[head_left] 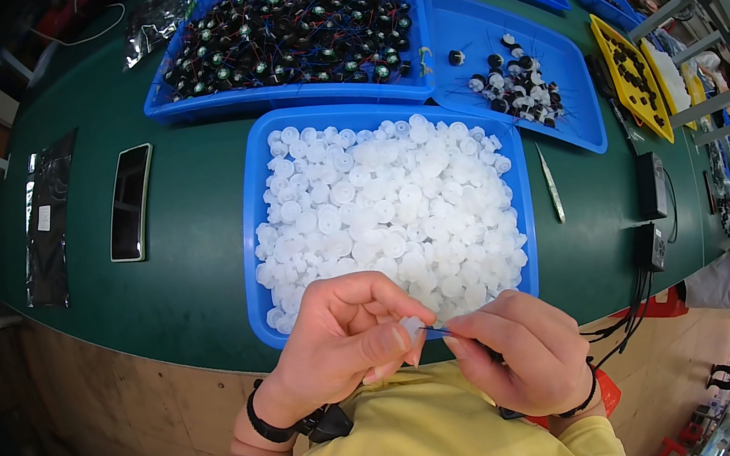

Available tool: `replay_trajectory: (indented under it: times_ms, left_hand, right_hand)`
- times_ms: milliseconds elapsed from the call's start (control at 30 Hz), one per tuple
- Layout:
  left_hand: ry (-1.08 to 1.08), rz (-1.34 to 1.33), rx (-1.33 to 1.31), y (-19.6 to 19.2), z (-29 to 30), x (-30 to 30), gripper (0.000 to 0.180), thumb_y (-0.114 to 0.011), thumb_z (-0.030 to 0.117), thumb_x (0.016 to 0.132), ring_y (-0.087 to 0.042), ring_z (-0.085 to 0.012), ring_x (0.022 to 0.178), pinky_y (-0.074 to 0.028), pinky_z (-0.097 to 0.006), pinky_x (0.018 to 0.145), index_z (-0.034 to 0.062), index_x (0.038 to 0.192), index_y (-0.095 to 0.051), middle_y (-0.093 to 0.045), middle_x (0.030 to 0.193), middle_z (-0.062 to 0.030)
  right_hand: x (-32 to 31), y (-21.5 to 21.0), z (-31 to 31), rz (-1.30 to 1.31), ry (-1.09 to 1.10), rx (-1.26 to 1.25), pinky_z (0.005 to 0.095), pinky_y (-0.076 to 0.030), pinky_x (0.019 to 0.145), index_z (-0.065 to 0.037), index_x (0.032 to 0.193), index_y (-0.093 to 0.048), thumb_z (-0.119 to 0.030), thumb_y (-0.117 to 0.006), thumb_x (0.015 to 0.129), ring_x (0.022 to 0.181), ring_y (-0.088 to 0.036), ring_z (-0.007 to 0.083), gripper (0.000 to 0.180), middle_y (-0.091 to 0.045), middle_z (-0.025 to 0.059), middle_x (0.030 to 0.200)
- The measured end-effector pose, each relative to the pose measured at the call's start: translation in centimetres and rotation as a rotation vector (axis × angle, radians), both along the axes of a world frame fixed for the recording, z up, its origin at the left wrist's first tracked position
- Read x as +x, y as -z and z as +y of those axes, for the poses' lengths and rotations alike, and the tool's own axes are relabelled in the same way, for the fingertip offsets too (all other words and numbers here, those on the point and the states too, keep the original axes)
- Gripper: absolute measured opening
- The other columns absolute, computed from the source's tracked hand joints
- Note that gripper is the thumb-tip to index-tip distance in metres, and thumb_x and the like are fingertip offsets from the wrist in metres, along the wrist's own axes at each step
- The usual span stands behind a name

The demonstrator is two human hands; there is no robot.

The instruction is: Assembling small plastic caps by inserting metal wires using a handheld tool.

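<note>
At the near edge of the blue tray (250,252) of translucent white plastic caps (380,198), both my hands are raised close together. Between thumb and fingertips, my left hand (329,343) pinches one small white cap (412,327). My right hand (529,349) pinches thin dark wires (438,330) that reach to that cap. Something dark shows under the right fingers, mostly hidden, possibly the part the wires belong to. Whether the wires pass through the cap is too small to tell.
Behind stands a blue tray of black wired parts (284,36); right of it, a blue tray (574,131) holds capped ones. Tweezers (551,183), a phone (131,203), a black bag (51,228), a yellow tray (630,73) and black boxes (652,186) lie around. Other people sit rightward.
</note>
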State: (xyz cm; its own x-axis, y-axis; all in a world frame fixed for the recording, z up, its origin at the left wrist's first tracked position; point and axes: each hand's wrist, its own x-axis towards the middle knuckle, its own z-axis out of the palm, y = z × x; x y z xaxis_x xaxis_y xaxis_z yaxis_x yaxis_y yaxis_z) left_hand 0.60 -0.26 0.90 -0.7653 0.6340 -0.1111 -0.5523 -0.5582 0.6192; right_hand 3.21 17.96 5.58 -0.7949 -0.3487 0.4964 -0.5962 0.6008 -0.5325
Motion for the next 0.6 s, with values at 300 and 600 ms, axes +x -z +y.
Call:
replay_trajectory:
  times_ms: [300, 600]
  left_hand:
    - [0.009, 0.050, -0.155, -0.6, 0.0, -0.1, 0.019, -0.062, 0.002, 0.080, -0.046, -0.0046, 0.051, -0.035, -0.018, 0.045, -0.0067, 0.096, -0.058, -0.061, 0.075, -0.0097]
    - [-0.097, 0.005, -0.101, -0.6, 0.1, -0.1, 0.021, -0.060, 0.001, 0.080, -0.049, -0.0064, 0.052, -0.037, -0.019, 0.046, -0.0060, 0.099, -0.054, -0.061, 0.080, -0.0120]
  right_hand:
    - [-0.4, 0.0, 0.0, 0.066, -0.090, 0.145, 0.0248, -0.039, 0.038, 0.005, 0.084, -0.057, 0.003, -0.064, 0.067, 0.048, -0.048, 0.0144, 0.018, -0.048, 0.0055, 0.063]
    - [-0.2, -0.3, -0.1, -0.206, 0.017, -0.101, 0.0302, -0.046, 0.047, 0.005, 0.089, -0.055, -0.001, -0.067, 0.068, 0.055, -0.054, 0.0220, 0.025, -0.053, 0.0102, 0.071]
